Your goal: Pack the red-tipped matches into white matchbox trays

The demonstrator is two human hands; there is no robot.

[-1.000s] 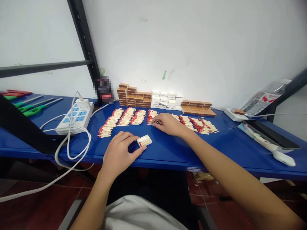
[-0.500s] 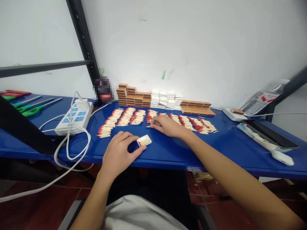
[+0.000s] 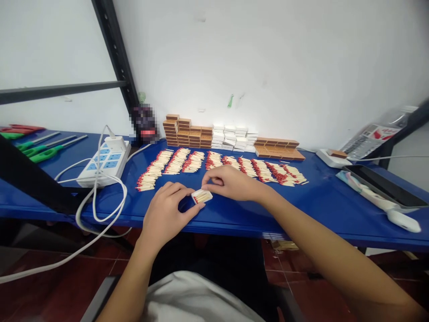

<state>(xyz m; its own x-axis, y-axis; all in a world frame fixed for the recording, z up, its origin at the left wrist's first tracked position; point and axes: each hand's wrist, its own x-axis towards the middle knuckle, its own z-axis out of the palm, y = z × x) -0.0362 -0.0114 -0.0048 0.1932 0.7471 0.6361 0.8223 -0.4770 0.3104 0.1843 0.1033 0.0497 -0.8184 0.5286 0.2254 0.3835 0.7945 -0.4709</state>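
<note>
My left hand [image 3: 169, 210] grips a small white matchbox tray [image 3: 208, 198] by its left end, between thumb and forefinger. A few matches [image 3: 201, 197] with red heads lie inside, heads toward my left hand. Just above the tray's far edge, my right hand [image 3: 229, 182] has thumb and forefinger drawn together; whether a match is between the tips cannot be made out. Behind both hands, red-tipped matches [image 3: 154, 170] are spread in several slanting rows, partly covered by my right hand.
Against the wall stand stacked brown matchboxes [image 3: 187, 136], white trays [image 3: 231, 137] and a low row of brown boxes [image 3: 278, 150]. A power strip [image 3: 103, 165] with white cables is at left, near green-handled tools [image 3: 50, 152]. A phone [image 3: 382, 183] and plastic bottle [image 3: 378, 134] lie at right.
My right hand has moved from the match rows toward me and left, up to the tray. More matches show in the tray. My left hand has stayed in place.
</note>
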